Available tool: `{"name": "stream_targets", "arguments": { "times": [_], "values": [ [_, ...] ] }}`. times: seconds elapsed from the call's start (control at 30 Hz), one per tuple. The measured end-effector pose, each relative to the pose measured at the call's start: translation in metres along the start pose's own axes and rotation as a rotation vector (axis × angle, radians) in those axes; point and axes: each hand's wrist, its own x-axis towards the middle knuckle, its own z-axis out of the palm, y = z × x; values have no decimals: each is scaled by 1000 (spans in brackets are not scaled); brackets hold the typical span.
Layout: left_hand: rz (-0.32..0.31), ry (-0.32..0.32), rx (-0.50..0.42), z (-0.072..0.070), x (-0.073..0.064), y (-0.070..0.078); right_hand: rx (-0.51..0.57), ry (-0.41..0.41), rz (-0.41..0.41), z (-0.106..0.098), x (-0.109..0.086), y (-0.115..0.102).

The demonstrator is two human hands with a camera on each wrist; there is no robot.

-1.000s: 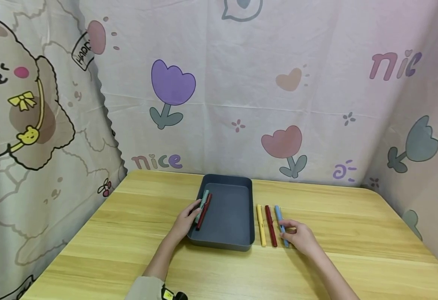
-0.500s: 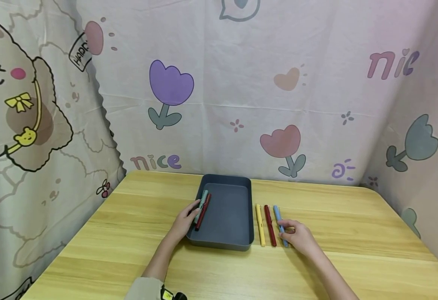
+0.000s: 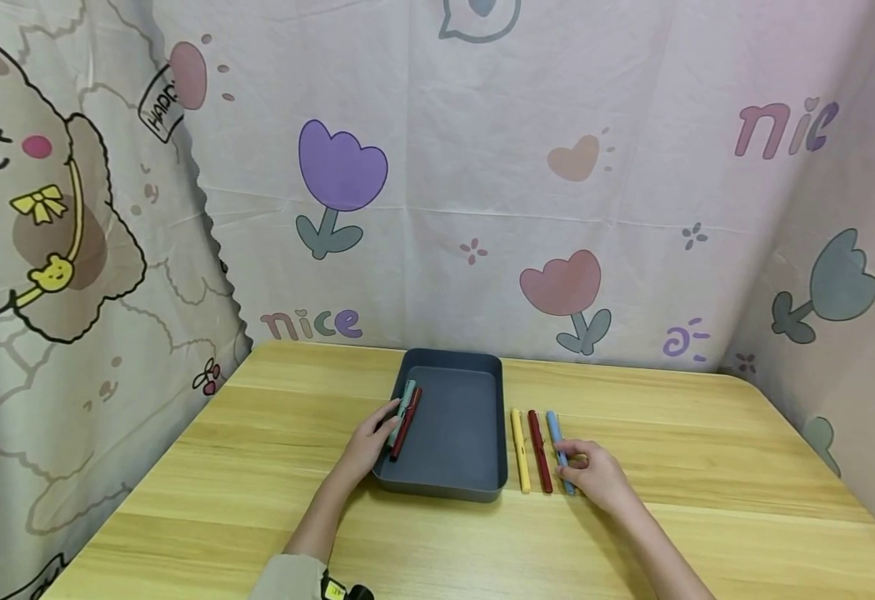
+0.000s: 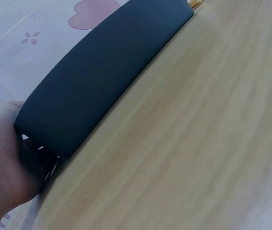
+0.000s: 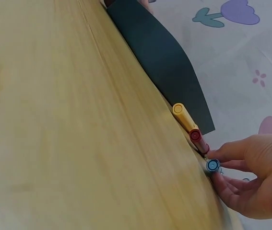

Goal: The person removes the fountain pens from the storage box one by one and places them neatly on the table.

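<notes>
My left hand (image 3: pixel 365 443) grips the left rim of a dark grey tray (image 3: pixel 460 433); in the left wrist view this hand (image 4: pixel 4 165) is at the corner of the tray's wall (image 4: pixel 97 72). Inside the tray, along its left side, lie a green pen (image 3: pixel 409 392) and a dark red pen (image 3: pixel 407 425). To the right of the tray, my right hand (image 3: pixel 597 475) pinches a blue pen (image 3: pixel 553 425) between thumb and fingers. The blue pen's round end (image 5: pixel 213 165) shows between the fingers in the right wrist view, and the pen lies at table level.
Between the tray and the blue pen, a yellow pen (image 3: pixel 521 450) and another dark red pen (image 3: pixel 539 450) lie side by side on the wooden table (image 3: pixel 257 467). A printed cloth (image 3: pixel 437 167) hangs behind the table and along both sides.
The view shifts very slightly. Both hands, the tray and the pens otherwise keep their places.
</notes>
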Motion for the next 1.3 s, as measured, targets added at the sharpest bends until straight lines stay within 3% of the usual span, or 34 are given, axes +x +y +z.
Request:
{"name": "stream_targets", "arguments": {
  "times": [1.3],
  "values": [
    [2,2,15,0,0,1,-77,15,-65,-3,-2,-2]
  ]
}}
